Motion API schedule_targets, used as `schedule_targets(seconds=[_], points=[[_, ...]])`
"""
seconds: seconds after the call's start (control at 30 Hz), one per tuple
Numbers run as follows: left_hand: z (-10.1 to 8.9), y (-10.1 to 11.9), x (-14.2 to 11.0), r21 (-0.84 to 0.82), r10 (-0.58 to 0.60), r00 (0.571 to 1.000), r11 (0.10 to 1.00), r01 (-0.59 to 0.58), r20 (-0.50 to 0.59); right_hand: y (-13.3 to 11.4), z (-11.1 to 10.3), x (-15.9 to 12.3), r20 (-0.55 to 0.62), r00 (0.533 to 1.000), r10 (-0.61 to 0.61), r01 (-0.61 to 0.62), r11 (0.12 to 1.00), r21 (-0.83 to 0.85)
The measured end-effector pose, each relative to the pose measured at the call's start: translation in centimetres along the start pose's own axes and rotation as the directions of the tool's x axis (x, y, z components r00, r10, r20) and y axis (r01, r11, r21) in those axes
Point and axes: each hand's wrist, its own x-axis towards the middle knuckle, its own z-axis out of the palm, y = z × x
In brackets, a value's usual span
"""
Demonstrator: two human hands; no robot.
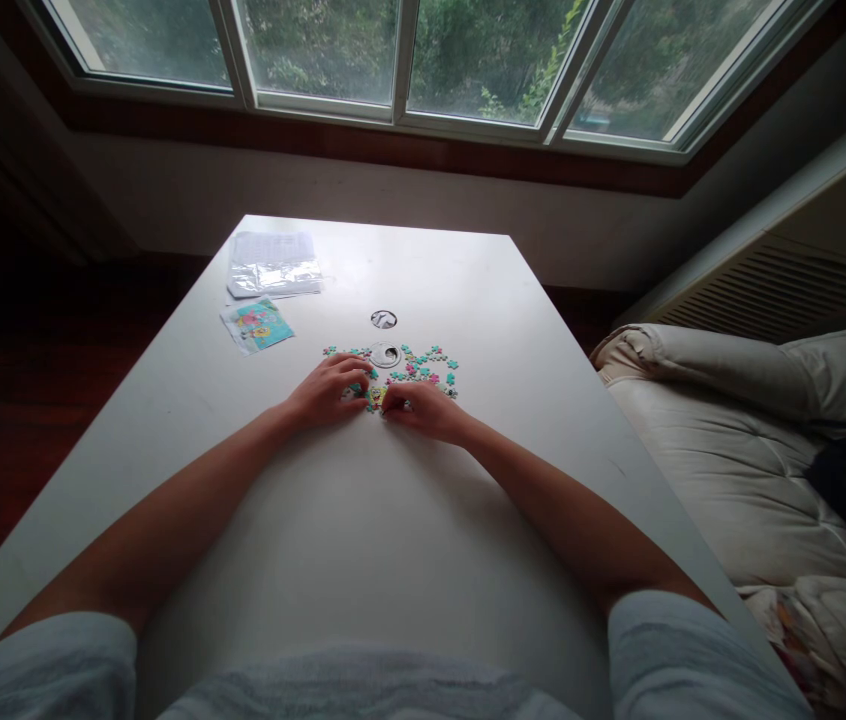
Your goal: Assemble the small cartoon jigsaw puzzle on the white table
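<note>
Small jigsaw puzzle pieces [434, 358] in teal, pink and yellow lie scattered on the white table [363, 500]. A yellow cluster of pieces [376, 397] shows between my two hands. Left of it, my left hand [327, 388] rests low over the pieces, its fingers curved and the thumb apart from them. From the right, my right hand [424, 408] pinches at the cluster's edge with its fingertips together on a puzzle piece, mostly hidden by the fingers. Just beyond the hands is a round silver lid-like disc [385, 356], with a second round disc [384, 319] farther back.
At the table's back left lie a clear plastic packet with papers [274, 265] and a teal picture card [258, 325] with cartoon figures. A cream padded sofa [723, 480] stands along the right side. Beyond the far edge is a wall with a window [400, 60].
</note>
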Motion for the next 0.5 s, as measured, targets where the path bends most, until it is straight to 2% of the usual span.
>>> schedule_targets(seconds=[0.13,0.23,0.5], points=[[-0.1,0.1,0.0,-0.001,0.002,1.000,1.000,-0.002,0.004,0.2,0.0,0.1,0.034,0.999,-0.042,0.042,0.999,-0.006],[-0.1,0.1,0.0,-0.002,0.007,1.000,1.000,-0.007,-0.001,0.5,-0.1,0.2,0.052,0.991,-0.122,0.125,0.990,-0.065],[0.2,-0.2,0.0,-0.021,0.010,1.000,1.000,-0.010,-0.016,1.4,-0.3,0.3,0.093,0.938,-0.334,0.346,0.908,-0.236]])
